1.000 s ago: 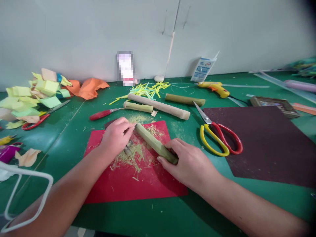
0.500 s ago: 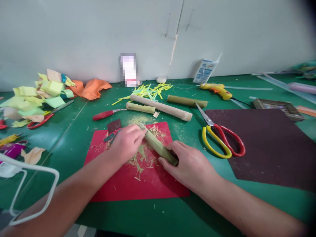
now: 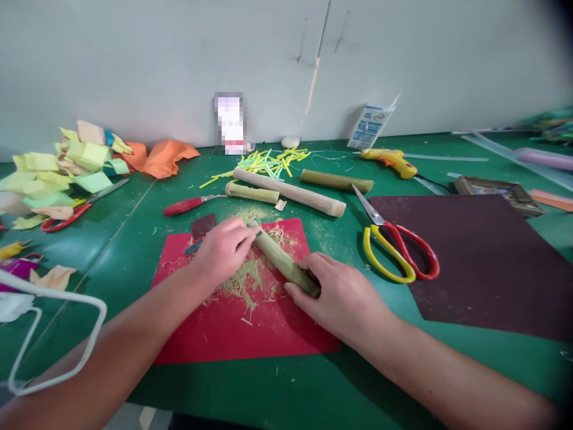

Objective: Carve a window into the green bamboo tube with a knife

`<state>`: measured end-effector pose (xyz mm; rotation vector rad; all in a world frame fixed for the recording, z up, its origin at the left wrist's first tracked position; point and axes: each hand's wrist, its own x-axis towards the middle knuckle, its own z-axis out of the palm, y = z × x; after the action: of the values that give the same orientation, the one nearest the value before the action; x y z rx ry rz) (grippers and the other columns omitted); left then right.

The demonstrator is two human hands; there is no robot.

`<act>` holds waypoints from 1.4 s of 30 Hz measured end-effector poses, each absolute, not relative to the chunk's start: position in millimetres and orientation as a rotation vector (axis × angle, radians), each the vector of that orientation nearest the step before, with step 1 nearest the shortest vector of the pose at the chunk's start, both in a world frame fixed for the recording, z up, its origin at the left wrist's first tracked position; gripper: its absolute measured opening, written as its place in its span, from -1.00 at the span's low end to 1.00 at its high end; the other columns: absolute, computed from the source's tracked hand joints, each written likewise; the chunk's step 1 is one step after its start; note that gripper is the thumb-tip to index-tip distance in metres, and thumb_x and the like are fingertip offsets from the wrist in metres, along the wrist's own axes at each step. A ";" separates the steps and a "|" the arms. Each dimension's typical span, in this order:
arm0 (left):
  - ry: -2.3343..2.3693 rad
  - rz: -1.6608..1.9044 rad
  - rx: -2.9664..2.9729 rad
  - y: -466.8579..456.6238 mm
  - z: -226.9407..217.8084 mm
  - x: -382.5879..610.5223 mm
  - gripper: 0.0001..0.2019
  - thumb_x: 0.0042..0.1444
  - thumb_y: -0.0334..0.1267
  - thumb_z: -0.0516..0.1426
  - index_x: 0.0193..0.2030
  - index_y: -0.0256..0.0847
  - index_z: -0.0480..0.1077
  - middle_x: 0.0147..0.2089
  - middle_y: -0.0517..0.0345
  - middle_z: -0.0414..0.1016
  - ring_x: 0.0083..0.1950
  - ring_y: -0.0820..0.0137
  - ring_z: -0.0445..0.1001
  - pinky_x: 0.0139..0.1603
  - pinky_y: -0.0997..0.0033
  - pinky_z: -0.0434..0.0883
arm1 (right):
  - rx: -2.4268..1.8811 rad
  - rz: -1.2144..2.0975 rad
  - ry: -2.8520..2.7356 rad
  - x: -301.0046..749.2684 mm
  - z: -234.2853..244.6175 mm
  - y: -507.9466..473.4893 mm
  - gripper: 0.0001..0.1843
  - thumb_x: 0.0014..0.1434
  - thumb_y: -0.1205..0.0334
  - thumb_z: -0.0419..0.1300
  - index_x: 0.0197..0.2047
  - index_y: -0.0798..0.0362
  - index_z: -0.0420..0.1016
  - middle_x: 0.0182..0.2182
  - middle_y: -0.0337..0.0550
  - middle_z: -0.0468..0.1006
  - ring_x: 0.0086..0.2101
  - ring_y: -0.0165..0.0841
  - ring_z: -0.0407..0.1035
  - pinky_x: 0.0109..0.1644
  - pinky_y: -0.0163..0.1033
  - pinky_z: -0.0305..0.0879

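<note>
My left hand (image 3: 224, 248) is closed round a small dark-handled tool (image 3: 193, 246). Its end sticks out to the left of my fist, and my fingertips press at the far tip of a green bamboo stick (image 3: 280, 260). My right hand (image 3: 344, 295) grips the stick's near end and holds it slanted on a red mat (image 3: 250, 331). Pale green shavings (image 3: 244, 280) lie on the mat under and beside the stick.
Yellow-and-red scissors (image 3: 394, 251) and a dark brown sheet (image 3: 487, 263) lie to the right. Behind the mat are a red-handled knife (image 3: 185, 206), three bamboo pieces (image 3: 289, 191) and a yellow glue gun (image 3: 389, 158). Paper scraps (image 3: 67, 173) and red scissors (image 3: 71, 215) lie at the left.
My left hand slid a little right along the stick, then back toward its far tip. The tool's end now shows left of my fist. My right hand stayed put.
</note>
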<state>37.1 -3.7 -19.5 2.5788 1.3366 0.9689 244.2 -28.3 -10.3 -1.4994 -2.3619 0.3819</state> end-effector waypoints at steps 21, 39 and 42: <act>1.309 0.811 2.624 -9.3 -20.5 40.1 -0.78 0.23 -0.36 -0.03 -0.14 -0.27 0.43 -0.39 0.09 0.34 -0.31 0.40 0.35 -0.27 0.38 0.36 | -1.543 0.419 -2.388 243.5 -8.8 -29.6 -0.84 0.03 0.13 0.12 -0.43 0.01 0.23 -0.47 -0.25 0.38 -0.53 -0.42 0.23 -0.50 -0.31 0.03; 1.271 0.847 2.631 -4.8 -20.7 42.7 -0.78 0.23 -0.36 -0.03 -0.18 -0.30 0.43 -0.40 0.10 0.33 -0.35 0.43 0.34 -0.30 0.40 0.36 | -1.577 0.421 -2.421 243.0 -8.8 -29.6 -0.82 0.07 0.11 0.08 -0.43 0.02 0.22 -0.46 -0.24 0.35 -0.51 -0.41 0.21 -0.47 -0.29 0.00; 1.240 0.837 2.664 -4.1 -21.2 39.6 -0.79 0.23 -0.35 -0.02 -0.18 -0.28 0.44 -0.41 0.12 0.33 -0.33 0.44 0.33 -0.29 0.42 0.35 | -1.565 0.424 -2.418 244.0 -9.6 -30.0 -0.82 0.08 0.10 0.08 -0.41 0.02 0.23 -0.44 -0.23 0.36 -0.50 -0.41 0.21 -0.46 -0.30 0.01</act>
<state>39.6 -4.1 -21.2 2.6639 1.2397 0.8368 244.0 -30.0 -9.6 -1.5653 -2.4176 0.4242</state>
